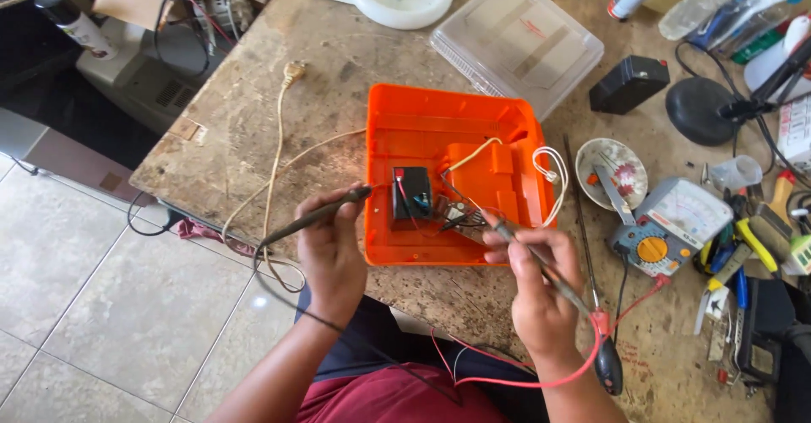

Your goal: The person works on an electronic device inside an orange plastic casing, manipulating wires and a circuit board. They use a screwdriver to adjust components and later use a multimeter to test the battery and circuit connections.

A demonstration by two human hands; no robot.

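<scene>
Both hands grip thin probes, pencil-style. Left hand [331,250] is closed round a dark probe [317,214], tip at a small black battery block [411,192]. Right hand [537,281] pinches a second probe [541,263] trailing a red lead, tip near a small circuit board [460,217]. Battery and board sit inside a shallow orange plastic casing [422,127], glossy, rounded corners, on a scuffed, stained worktop [253,102]. Analogue multimeter [672,225] lies to the right; clear ribbed cover [517,41] behind.

A clear plastic lid [517,41], a black battery [628,84] and a small patterned dish [610,170] lie on the worn workbench [338,68].
</scene>
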